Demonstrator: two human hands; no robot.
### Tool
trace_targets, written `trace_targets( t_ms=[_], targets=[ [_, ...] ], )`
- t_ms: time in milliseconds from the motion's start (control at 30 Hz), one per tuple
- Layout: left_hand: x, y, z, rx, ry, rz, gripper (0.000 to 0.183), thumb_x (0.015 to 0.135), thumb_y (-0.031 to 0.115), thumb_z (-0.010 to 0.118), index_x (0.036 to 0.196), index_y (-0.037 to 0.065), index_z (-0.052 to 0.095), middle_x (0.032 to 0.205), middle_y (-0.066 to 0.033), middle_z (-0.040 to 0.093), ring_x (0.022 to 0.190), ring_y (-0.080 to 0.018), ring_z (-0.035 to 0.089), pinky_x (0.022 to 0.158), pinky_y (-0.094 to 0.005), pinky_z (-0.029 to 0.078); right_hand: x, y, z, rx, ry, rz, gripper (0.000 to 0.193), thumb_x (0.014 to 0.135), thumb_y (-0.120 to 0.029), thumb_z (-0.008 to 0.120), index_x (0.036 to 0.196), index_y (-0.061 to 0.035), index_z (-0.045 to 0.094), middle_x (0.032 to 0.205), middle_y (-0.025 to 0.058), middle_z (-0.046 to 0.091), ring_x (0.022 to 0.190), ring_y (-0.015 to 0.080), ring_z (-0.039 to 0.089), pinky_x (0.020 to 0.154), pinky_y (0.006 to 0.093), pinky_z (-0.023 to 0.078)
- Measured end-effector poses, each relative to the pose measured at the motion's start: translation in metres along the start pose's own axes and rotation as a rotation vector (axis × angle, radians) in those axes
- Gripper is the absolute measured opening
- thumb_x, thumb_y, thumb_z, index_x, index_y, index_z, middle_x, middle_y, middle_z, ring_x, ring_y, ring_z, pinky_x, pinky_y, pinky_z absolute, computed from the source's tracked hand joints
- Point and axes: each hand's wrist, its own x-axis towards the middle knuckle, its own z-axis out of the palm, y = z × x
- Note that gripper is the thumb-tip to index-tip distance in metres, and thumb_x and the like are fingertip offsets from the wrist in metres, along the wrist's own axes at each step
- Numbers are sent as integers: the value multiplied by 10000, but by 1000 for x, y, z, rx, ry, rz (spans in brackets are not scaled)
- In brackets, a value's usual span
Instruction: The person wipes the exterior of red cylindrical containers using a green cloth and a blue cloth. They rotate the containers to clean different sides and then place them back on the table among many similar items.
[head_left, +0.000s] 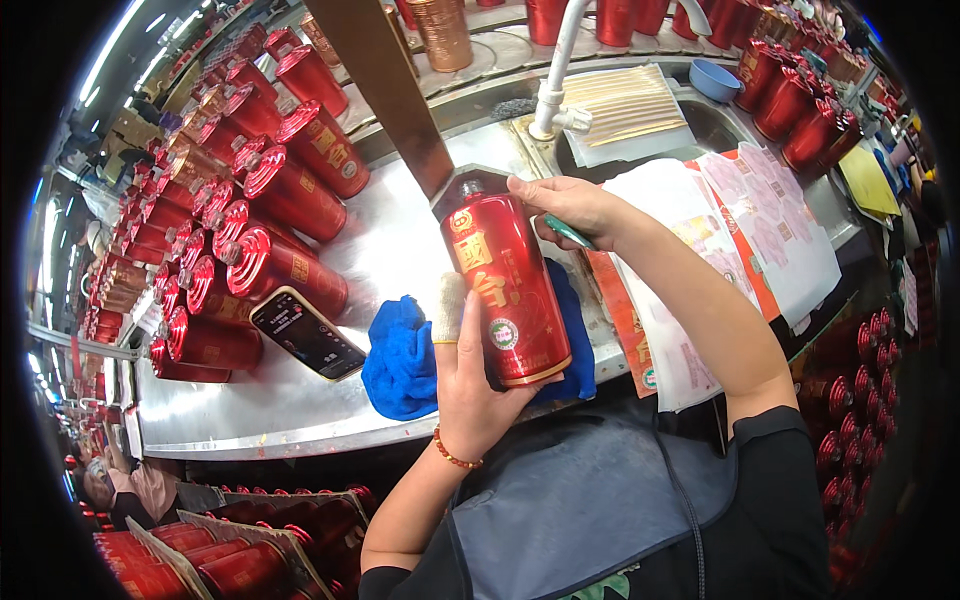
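My left hand (474, 395) is wrapped around the lower part of a glossy red bottle (518, 285) with gold lettering and a round green-and-white emblem. A pale knitted sleeve (449, 310) covers one of its fingers. The bottle leans slightly, its dark neck uncapped. My right hand (585, 212) is closed on a slim green tool (568, 232), whose kind I cannot make out. That hand's fingertips reach the bottle's shoulder beside the neck. Behind the bottle, a crumpled blue cloth (398, 362) lies on the metal worktop (400, 235).
Many red bottles (295, 190) crowd the left side, near a phone (307, 335). Printed label sheets (690, 260) lie to the right. Behind them are a white tap (553, 90), a ribbed pad (630, 105) over a sink and a blue bowl (714, 80). A brown post (385, 85) rises ahead.
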Motion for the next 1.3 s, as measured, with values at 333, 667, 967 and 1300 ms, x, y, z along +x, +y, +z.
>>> trace_targets(
  t_ms=[333,667,967,1300],
  targets=[
    [-10,-17,-5,-207,-36,-49,1233,638,274,1001,1596,3,274,1654,-206,217,1489,-324,370,1150,-437,469,10,-1,9,84,-77,-39,576,965,-635,629,1045,-69,698,735,-15,607,517,48,472,382,213,287],
    [-34,-28,-42,-915,139,-264,822,923,272,774,1577,18,344,1596,-203,408,1402,-369,493,1163,-529,431,-8,10,5,-91,-173,-215,535,1004,-571,621,955,-51,737,840,2,614,849,111,570,755,299,472],
    [-2,34,-36,-1235,-646,-176,1034,846,323,852,1608,-23,244,1633,-232,345,1467,-376,419,1221,-535,317,-245,14,10,-99,381,-549,352,1016,-378,665,1089,-34,664,856,20,650,791,98,596,725,272,477],
    [13,30,-23,-1077,-528,-136,728,931,158,737,1527,-78,395,1574,-251,435,1430,-379,474,1182,-500,391,-417,1,-2,-996,1591,-278,133,936,-118,712,1032,-39,665,692,-24,540,645,39,498,609,235,427]
  ],
)
